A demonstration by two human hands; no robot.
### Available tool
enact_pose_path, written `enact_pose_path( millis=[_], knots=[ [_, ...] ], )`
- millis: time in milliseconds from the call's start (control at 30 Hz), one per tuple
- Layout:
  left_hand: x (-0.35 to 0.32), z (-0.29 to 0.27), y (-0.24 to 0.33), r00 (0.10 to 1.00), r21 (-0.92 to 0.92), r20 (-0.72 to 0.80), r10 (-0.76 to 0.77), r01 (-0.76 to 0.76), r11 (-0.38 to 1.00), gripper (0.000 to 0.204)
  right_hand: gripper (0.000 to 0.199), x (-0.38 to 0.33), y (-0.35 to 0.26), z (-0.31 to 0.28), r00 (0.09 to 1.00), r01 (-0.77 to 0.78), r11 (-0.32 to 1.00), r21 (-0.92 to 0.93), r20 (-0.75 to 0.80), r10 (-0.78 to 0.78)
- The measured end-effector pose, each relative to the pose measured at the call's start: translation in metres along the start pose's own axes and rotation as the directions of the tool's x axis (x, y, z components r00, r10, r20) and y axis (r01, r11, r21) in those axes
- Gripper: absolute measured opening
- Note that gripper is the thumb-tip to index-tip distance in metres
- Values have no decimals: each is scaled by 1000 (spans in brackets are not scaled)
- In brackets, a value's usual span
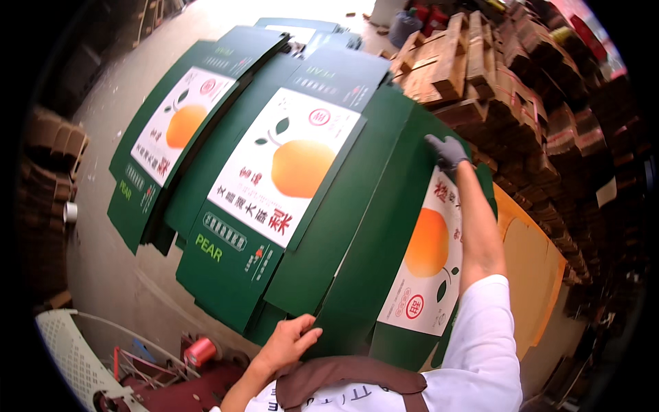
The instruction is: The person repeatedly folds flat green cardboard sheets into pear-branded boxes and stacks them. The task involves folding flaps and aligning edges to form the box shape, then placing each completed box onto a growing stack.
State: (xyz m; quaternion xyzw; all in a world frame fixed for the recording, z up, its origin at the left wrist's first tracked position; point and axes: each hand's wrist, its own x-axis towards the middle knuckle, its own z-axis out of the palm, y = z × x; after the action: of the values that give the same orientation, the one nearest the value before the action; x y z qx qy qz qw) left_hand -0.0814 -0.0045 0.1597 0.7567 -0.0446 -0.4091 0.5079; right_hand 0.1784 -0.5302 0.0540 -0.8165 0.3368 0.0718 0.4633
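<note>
A large flat green cardboard box blank (371,226), printed with an orange fruit on a white panel, lies tilted on top of a stack in front of me. My left hand (292,340), bare, grips its near lower edge. My right hand (445,151), in a grey glove, reaches far out and presses on the blank's far upper edge. Beneath it lies another flat green blank (288,172) with the same fruit print.
A second pile of green blanks (175,130) lies to the left on the concrete floor. Brown cardboard pieces are stacked at the upper right (480,62). A plain brown sheet (532,275) shows at the right. A white plastic crate (68,343) and a red spool (200,350) sit at the lower left.
</note>
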Motion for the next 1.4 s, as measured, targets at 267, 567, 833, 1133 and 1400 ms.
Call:
enact_pose_path(
  millis=[267, 567, 833, 1133, 1400],
  knots=[
    [42, -44, -42, 959, -78, -273, 68, -93, 993, 21, 69, -13, -27, -1, 845, 373, 891, -259, -302, -442],
    [79, -45, -75, 844, 296, -440, 305, -185, 937, 46, 64, 11, -62, 37, 837, 386, 847, -366, -248, -488],
    [96, -49, -79, 843, 424, -400, 359, -178, 888, 55, 57, 18, -66, 41, 855, 397, 877, -270, -239, -461],
    [103, -53, -79, 877, 417, -357, 322, -159, 895, 57, 62, 31, -59, 37, 876, 299, 876, -379, -255, -409],
    [105, -56, -77, 913, 372, -307, 270, -146, 917, 60, 65, 45, -48, 34, 879, 318, 854, -412, -208, -428]
  ],
)
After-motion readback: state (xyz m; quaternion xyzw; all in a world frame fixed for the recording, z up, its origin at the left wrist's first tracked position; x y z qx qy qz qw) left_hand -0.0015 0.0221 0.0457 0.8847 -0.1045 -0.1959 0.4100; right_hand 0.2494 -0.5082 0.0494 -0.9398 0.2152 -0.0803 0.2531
